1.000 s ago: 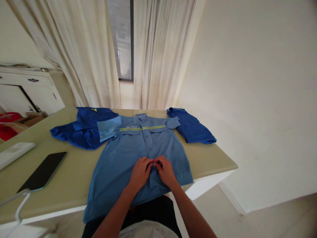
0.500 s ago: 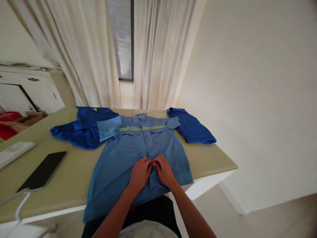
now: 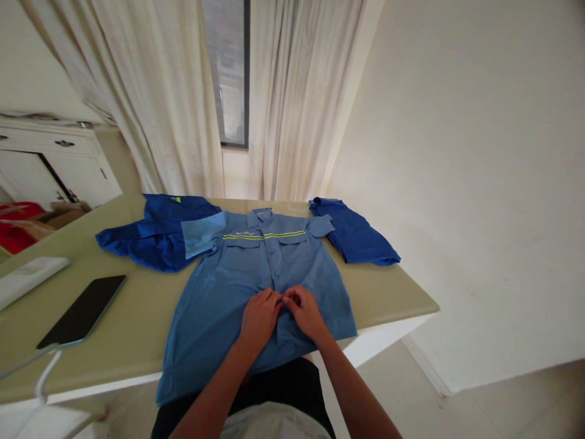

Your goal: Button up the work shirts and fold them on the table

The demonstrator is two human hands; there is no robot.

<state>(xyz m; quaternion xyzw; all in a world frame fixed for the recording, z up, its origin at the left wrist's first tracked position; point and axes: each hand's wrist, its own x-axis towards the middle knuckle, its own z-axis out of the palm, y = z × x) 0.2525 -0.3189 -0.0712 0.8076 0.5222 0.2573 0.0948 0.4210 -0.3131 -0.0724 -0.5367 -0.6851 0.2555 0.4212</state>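
Observation:
A blue-grey short-sleeved work shirt [image 3: 214, 305] lies face up, its collar away from me and its hem hanging over the table's near edge. Yellow stripes cross its chest above two flap pockets. My left hand [image 3: 260, 314] and my right hand [image 3: 302, 308] meet at the front placket, below the chest. Both pinch the cloth there, fingertips nearly touching. Whatever button or buttonhole lies between the fingertips is hidden. Buttons show on the placket above my hands, and another shows below them near the hem.
Darker blue garments lie beyond the shirt, one crumpled at left [image 3: 159, 241] and one folded at right [image 3: 354, 235]. A phone [image 3: 82, 311], a white power strip-like object [image 3: 31, 277] and a white cable [image 3: 46, 372] are at left on the table [image 3: 388, 299]. A wall stands to the right.
Both hands stay at the same spot on the placket, with only slight finger movement. The whole view has shifted a little.

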